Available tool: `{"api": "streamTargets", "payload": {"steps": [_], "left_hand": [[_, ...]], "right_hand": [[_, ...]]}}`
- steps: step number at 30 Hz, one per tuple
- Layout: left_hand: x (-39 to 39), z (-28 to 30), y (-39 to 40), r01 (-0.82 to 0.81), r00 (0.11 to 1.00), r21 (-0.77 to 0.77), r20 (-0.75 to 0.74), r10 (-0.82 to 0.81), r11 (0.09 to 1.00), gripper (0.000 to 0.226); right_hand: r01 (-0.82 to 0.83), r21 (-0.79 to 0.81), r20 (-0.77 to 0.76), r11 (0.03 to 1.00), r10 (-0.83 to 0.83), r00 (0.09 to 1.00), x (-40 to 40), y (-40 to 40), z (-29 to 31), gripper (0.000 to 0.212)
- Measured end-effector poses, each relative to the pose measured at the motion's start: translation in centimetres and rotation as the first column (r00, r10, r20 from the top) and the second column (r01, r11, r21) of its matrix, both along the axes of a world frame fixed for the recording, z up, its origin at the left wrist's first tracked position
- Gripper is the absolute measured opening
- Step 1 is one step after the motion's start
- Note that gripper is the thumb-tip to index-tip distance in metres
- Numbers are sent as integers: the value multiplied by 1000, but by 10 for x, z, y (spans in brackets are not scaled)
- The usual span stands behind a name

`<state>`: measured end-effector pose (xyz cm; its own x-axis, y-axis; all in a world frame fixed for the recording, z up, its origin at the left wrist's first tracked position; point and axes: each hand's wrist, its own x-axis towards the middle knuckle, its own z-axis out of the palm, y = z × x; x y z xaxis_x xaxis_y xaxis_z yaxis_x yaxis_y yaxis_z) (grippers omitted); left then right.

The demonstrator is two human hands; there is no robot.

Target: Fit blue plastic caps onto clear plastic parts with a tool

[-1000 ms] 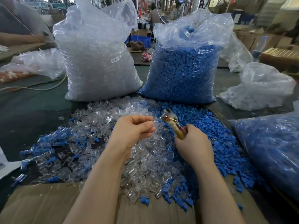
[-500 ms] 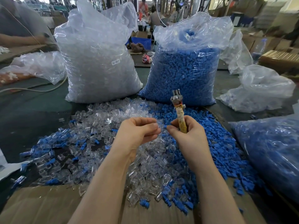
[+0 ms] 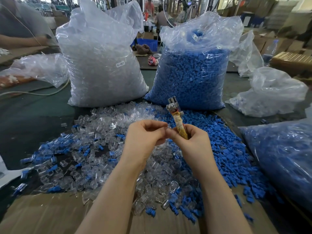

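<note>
Both hands meet above the middle of the heap. The left hand (image 3: 145, 137) curls its fingers, tips pinched against the right thumb; what they pinch is too small to tell. The right hand (image 3: 190, 142) grips the tool (image 3: 177, 119) upright, metal head up, cloth-wrapped handle in the fist. Clear parts (image 3: 104, 159) spread left and near, blue caps (image 3: 224, 149) right, both spilling onto the cardboard (image 3: 42, 215) at the near edge. Far side is walled by the clear bag (image 3: 101, 65), labelled "SJ-017", and the blue bag (image 3: 190, 78); another blue bag (image 3: 283, 157) crowds the right. Bare dark table (image 3: 30, 119) lies left.
</note>
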<state>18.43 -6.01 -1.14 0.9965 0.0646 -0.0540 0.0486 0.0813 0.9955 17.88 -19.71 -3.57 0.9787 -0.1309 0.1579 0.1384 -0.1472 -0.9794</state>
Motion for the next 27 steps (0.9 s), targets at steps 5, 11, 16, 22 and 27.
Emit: {"api": "streamTargets", "payload": {"steps": [5,11,16,22,27], "left_hand": [[-2,-1,2,25,1000,6,6,-25,1000,10],[1,-4,4,-45,996,-126,-80,35,991,10],[2,-3,7,-88,991,-238,-123,60,967,11],[-2,2,2,-31,994,-263,-113,2,964,11],[-5,5,-2,-26,995,-255,-95,2,967,10]], "right_hand": [[43,-11,-25,999,-43,999,0,3,0,15],[64,-57,-20,996,-65,998,1,7,0,14],[131,-16,59,991,-130,990,2,10,-1,11],[185,24,141,983,-186,972,3,13,-3,9],[225,-6,182,974,-220,959,1,14,-4,11]]}}
